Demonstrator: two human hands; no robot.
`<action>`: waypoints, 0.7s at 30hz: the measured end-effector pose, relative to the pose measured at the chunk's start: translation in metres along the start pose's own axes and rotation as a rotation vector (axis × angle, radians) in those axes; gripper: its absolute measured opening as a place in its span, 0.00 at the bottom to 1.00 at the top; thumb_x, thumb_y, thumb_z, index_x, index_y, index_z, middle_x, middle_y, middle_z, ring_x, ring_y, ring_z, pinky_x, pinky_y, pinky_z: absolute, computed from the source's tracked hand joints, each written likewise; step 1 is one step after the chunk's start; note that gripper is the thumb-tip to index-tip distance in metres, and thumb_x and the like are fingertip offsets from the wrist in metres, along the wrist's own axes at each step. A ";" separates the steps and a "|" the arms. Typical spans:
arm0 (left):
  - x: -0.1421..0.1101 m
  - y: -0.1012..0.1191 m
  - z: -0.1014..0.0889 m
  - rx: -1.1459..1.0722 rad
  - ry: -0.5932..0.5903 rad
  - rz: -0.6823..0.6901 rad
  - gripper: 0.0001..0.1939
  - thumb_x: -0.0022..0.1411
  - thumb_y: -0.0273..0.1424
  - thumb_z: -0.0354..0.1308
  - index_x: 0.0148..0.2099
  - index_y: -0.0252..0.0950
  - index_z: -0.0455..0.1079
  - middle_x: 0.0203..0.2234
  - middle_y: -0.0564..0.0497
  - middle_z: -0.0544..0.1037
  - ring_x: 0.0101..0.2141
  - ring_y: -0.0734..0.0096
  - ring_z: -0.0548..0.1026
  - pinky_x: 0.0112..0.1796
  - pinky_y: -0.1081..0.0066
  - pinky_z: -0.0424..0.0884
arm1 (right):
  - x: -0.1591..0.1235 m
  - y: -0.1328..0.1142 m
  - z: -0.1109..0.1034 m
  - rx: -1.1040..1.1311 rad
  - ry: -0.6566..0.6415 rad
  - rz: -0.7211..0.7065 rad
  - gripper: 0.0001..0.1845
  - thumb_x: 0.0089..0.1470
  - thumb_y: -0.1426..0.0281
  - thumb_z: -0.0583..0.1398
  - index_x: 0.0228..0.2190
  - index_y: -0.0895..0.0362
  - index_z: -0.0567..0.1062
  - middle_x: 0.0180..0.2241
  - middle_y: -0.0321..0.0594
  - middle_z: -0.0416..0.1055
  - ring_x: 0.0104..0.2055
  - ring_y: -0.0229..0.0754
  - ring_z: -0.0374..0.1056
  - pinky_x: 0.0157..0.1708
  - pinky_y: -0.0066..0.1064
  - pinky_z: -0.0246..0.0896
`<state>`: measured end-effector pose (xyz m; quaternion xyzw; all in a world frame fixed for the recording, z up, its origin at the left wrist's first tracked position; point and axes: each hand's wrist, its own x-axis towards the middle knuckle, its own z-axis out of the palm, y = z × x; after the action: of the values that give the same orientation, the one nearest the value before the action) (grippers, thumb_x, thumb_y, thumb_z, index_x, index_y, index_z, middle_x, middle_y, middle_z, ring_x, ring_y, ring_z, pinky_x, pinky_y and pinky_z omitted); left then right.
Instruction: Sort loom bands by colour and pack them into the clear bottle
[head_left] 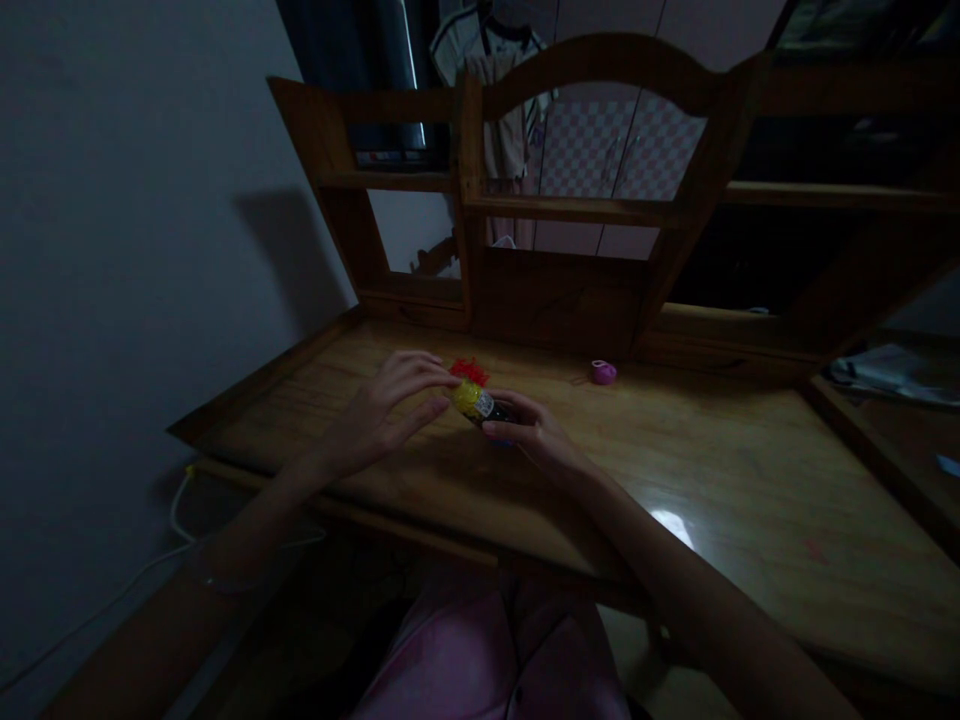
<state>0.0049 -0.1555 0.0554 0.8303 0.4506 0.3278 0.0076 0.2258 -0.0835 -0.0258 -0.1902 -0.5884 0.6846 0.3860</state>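
Both my hands meet over the wooden desk (750, 500) on one small object. It is a small bottle (480, 402) with a yellow part, a white label and a dark body. My left hand (382, 410) pinches its yellow end with thumb and fingertips. My right hand (536, 435) wraps round the dark body from the right. A small red frilly thing (469, 369) lies on the desk just behind the bottle. The light is dim and fine detail is hard to make out.
A small pink object (603, 372) lies on the desk near the back. A wooden shelf unit (570, 210) rises along the desk's rear edge. A grey wall stands at the left, with a white cable (180, 520) below. Papers (892, 372) lie at the far right.
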 end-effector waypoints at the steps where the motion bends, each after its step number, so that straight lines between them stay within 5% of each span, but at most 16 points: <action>1: 0.000 0.000 0.001 0.006 -0.004 0.002 0.14 0.68 0.36 0.53 0.53 0.40 0.71 0.47 0.48 0.74 0.54 0.60 0.65 0.57 0.56 0.62 | 0.000 0.000 0.000 0.000 -0.003 0.002 0.26 0.46 0.68 0.69 0.49 0.49 0.75 0.51 0.38 0.73 0.55 0.48 0.66 0.57 0.43 0.56; 8: 0.001 0.005 0.001 0.106 0.063 -0.006 0.14 0.68 0.35 0.51 0.51 0.42 0.74 0.53 0.48 0.67 0.55 0.58 0.64 0.59 0.51 0.58 | -0.002 -0.004 0.001 -0.006 -0.008 0.004 0.26 0.46 0.67 0.69 0.50 0.49 0.75 0.52 0.38 0.73 0.55 0.48 0.66 0.58 0.43 0.57; 21: 0.008 -0.003 0.009 -0.091 -0.053 -0.040 0.21 0.71 0.42 0.42 0.46 0.41 0.75 0.58 0.49 0.66 0.62 0.60 0.57 0.63 0.53 0.50 | -0.004 -0.003 0.001 -0.043 -0.035 0.019 0.26 0.46 0.68 0.69 0.49 0.50 0.75 0.52 0.38 0.72 0.55 0.48 0.66 0.58 0.43 0.55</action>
<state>0.0112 -0.1452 0.0517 0.8282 0.4515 0.3259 0.0640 0.2282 -0.0870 -0.0233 -0.1919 -0.6079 0.6786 0.3647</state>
